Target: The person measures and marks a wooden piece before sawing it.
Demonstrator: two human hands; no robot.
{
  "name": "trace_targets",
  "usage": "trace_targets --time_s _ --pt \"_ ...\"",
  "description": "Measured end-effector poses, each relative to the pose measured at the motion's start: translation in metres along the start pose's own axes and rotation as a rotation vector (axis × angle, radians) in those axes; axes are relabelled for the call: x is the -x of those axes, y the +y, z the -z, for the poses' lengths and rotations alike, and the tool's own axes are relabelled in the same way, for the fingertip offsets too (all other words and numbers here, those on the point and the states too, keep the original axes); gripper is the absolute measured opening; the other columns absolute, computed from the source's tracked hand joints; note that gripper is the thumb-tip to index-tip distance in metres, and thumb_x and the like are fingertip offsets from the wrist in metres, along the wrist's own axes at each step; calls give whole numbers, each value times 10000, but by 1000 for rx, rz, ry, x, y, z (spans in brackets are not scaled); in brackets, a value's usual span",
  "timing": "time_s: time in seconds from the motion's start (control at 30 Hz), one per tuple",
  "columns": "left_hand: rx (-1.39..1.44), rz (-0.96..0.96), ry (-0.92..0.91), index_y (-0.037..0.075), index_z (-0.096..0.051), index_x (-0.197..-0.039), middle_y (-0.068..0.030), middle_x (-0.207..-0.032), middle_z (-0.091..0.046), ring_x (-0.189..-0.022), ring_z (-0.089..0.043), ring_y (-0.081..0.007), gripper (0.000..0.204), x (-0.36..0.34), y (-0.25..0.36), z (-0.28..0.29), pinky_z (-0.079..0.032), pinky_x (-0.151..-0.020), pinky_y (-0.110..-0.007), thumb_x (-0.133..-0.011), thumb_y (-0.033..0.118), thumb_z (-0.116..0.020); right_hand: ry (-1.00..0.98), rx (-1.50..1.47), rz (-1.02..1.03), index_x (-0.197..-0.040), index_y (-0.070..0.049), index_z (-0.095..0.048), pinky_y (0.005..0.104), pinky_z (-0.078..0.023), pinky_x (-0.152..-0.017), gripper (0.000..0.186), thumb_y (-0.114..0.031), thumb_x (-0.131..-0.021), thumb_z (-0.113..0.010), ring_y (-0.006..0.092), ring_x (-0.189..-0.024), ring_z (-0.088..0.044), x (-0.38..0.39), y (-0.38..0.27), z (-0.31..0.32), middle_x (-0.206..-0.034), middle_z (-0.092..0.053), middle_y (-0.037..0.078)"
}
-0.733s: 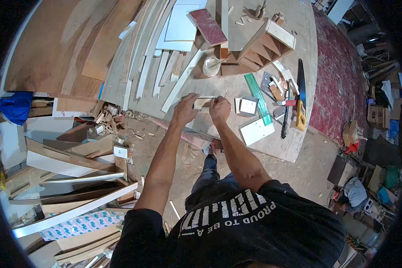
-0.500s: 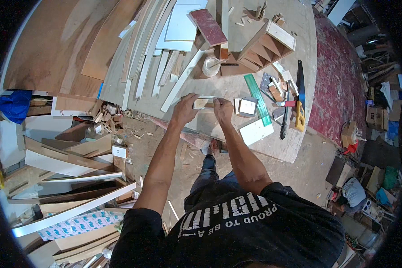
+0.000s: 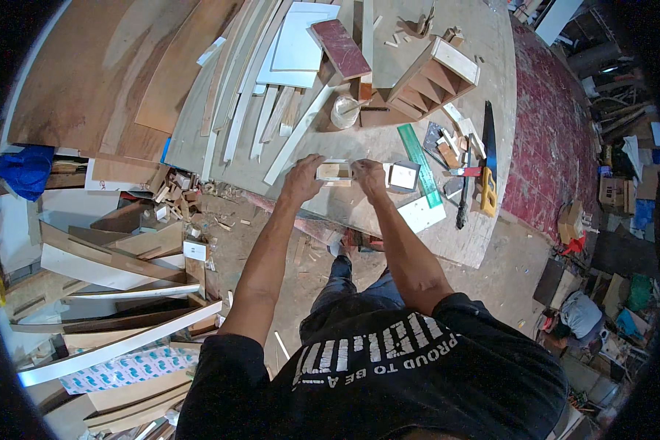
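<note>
A small rectangular frame of pale wood (image 3: 334,163) is between my hands near the workbench's (image 3: 462,242) front edge. My left hand (image 3: 302,178) grips its left end and my right hand (image 3: 368,176) its right end, both with fingers closed on it. Just right of them lie a small square piece with a white top (image 3: 405,176) and a white board (image 3: 422,213). Beyond these are a green straight strip (image 3: 418,165), a pile of offcuts (image 3: 456,150) and a handsaw with a yellow handle (image 3: 490,191).
Behind stand a white tub (image 3: 345,112) and a divided wooden box (image 3: 433,81), with long strips (image 3: 235,125) and plywood sheets (image 3: 88,73) leftward. Scrap boards (image 3: 117,308) fill the lower left. A crouching person (image 3: 581,315) is among clutter at the right, past a red panel (image 3: 546,132).
My right hand has shifted slightly right, now partly covering the square piece's left side and nearer the white board. My left hand stays about in place, still on the frame.
</note>
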State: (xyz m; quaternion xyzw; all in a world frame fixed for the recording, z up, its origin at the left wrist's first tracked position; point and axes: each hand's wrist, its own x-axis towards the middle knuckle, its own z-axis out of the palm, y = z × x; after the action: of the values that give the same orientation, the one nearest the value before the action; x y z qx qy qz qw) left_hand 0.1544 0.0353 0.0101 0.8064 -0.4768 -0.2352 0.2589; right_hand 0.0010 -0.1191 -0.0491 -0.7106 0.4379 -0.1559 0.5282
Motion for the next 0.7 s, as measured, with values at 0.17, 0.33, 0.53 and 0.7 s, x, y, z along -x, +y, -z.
trace_targets --time_s 0.17,0.33,0.53,0.7 --pt "30 16 17 21 -566 -1316 -175 -1369 -559 -1246 -551 -357 631 7 -9 -1 -448 -1073 -414 -721 56 -771 -340 193 280 -1297 12 -550 371 -515 -871 574 -199 -805 -755 287 -991 -609 5 -34 27 -1140 -617 166" --pt "22 -13 19 25 -559 -1319 -177 -1361 -556 -1246 -546 -363 634 4 -5 0 -450 -1069 -423 -721 53 -768 -481 568 541 -1372 -20 -490 412 -495 -1012 732 -164 -717 -782 372 -1185 -583 5 -50 32 -1328 -561 204" --pt "12 -66 11 41 -567 -1297 -141 -1322 -574 -1204 -571 -352 599 0 -8 1 -472 -1031 -427 -736 93 -770 -498 561 523 -1277 -40 -589 415 -506 -985 548 -143 -754 -719 366 -1112 -619 -7 -49 29 -1242 -618 173" --pt "35 -68 -48 36 -573 -1290 -136 -1311 -582 -1183 -585 -343 598 -5 -9 8 -478 -1021 -415 -730 95 -774 -457 592 563 -1285 -44 -594 412 -508 -980 556 -155 -755 -719 360 -1102 -625 -8 -44 30 -1237 -622 179"
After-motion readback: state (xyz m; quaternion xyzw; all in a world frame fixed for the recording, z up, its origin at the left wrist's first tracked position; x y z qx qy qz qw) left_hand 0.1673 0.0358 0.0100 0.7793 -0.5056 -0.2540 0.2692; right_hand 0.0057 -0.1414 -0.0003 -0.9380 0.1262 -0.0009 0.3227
